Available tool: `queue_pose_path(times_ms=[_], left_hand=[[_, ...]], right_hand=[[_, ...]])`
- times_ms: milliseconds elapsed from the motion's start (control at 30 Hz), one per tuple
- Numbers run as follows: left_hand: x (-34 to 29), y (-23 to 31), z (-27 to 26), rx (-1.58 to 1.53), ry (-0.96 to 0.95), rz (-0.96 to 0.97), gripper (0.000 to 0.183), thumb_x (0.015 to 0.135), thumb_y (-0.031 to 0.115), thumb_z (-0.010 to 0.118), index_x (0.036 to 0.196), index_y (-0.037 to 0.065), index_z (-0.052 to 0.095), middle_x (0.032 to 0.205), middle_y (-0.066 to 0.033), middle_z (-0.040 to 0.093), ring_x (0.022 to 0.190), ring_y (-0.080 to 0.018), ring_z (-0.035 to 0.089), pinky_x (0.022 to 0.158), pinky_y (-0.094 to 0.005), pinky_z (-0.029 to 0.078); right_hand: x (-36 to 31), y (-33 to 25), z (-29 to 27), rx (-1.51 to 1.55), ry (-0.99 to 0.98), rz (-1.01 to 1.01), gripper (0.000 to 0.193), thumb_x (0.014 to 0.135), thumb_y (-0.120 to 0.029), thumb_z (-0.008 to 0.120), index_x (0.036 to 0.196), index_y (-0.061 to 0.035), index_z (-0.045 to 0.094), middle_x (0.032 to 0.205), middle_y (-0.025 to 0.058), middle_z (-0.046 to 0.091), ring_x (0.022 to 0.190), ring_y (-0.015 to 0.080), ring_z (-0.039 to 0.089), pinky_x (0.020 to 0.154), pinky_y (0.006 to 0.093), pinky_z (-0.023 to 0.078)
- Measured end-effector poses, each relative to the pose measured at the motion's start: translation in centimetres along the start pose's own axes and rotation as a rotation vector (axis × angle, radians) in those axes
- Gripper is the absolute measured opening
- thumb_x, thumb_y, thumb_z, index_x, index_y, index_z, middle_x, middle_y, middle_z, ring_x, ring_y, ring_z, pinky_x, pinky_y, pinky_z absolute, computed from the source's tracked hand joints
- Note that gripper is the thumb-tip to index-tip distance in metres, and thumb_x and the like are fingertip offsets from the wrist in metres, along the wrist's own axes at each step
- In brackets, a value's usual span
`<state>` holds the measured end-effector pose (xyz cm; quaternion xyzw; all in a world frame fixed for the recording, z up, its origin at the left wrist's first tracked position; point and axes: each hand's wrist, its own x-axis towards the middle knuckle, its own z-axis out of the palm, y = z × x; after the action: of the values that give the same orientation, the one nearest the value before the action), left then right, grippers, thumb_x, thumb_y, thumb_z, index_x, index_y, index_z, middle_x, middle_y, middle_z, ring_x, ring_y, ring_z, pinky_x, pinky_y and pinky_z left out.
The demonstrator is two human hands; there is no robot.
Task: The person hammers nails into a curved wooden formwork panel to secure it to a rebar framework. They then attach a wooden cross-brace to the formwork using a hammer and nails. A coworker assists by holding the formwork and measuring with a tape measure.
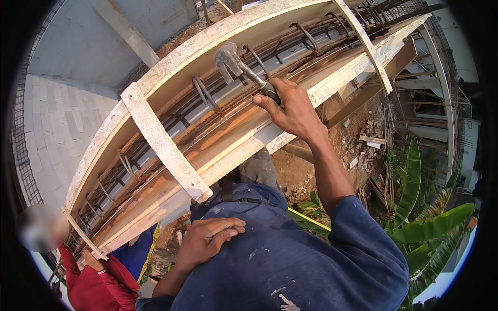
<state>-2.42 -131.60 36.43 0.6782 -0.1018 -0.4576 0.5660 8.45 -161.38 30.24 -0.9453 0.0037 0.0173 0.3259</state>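
Note:
My right hand (296,108) is wrapped round the dark grip of a claw hammer (253,76). Its worn metal head points up and left, above the long timber formwork (244,139). Inside this trough run rusty rebars (194,123) with bent stirrups (206,95). My left hand (207,239) rests low against my dark blue shirt, its fingers curled and the thumb close to the index finger. Whatever it may hold is hidden. A wooden cross-piece (163,140) spans the two boards, between my hands and the trough's far side.
At the lower left a person in a red sleeve (96,285) has a hand (93,260) on the formwork's end. Another cross-piece (365,44) bridges the trough at upper right. Rubble (358,155) and broad green leaves (433,223) lie below, right. A grey block wall (70,119) stands left.

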Motion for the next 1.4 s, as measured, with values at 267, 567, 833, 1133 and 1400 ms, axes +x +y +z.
queue_pose_path(times_ms=[267, 567, 833, 1133, 1400], left_hand=[[8.7, -12.8, 4.5, -0.048, 0.029, -0.262, 0.021, 0.098, 0.011, 0.055, 0.11, -0.003, 0.064, 0.086, -0.0084, 0.069, 0.076, -0.012, 0.061, 0.071, -0.0276, 0.051], [17.1, -42.0, 5.3, 0.042, 0.487, -0.256, 0.01, 0.09, 0.005, 0.065, 0.097, -0.002, 0.067, 0.089, -0.0067, 0.07, 0.078, -0.0132, 0.066, 0.066, -0.0244, 0.052], [20.2, -43.1, 6.7, 0.252, 0.341, -0.412, 0.014, 0.091, 0.001, 0.057, 0.103, -0.001, 0.063, 0.083, -0.0058, 0.067, 0.073, -0.012, 0.063, 0.063, -0.0266, 0.049], [22.0, -41.3, 6.6, 0.314, 0.383, -0.455, 0.015, 0.091, 0.001, 0.055, 0.104, -0.001, 0.063, 0.081, -0.0052, 0.066, 0.071, -0.0118, 0.062, 0.063, -0.0275, 0.049], [21.1, -45.9, 5.3, 0.374, 0.34, -0.414, 0.016, 0.092, 0.002, 0.053, 0.105, 0.0, 0.062, 0.08, -0.0048, 0.065, 0.07, -0.0117, 0.061, 0.063, -0.0284, 0.049]], right_hand=[[-0.1, -0.7, 1.2, -0.197, -0.14, -0.021, 0.045, 0.092, -0.047, 0.063, 0.086, -0.0023, 0.058, 0.052, 0.0147, 0.056, 0.053, 0.0366, 0.06, 0.054, 0.0467, 0.046], [0.0, -0.7, 1.3, -0.222, -0.123, 0.002, 0.045, 0.09, -0.048, 0.065, 0.083, -0.0039, 0.06, 0.051, 0.0127, 0.054, 0.054, 0.0353, 0.059, 0.053, 0.0458, 0.043], [-0.6, -1.4, 1.7, -0.238, -0.075, -0.006, 0.041, 0.089, -0.041, 0.068, 0.084, -0.0025, 0.056, 0.064, 0.0177, 0.06, 0.062, 0.0389, 0.061, 0.058, 0.0485, 0.044], [0.1, -3.5, 2.0, -0.359, -0.151, 0.174, 0.043, 0.093, -0.045, 0.063, 0.087, -0.0031, 0.057, 0.062, 0.0162, 0.056, 0.059, 0.0365, 0.058, 0.057, 0.0475, 0.04], [-0.3, -2.0, 2.2, -0.338, -0.118, 0.103, 0.045, 0.09, -0.048, 0.066, 0.093, -0.0033, 0.063, 0.059, 0.0113, 0.056, 0.055, 0.0291, 0.056, 0.055, 0.0424, 0.042]])
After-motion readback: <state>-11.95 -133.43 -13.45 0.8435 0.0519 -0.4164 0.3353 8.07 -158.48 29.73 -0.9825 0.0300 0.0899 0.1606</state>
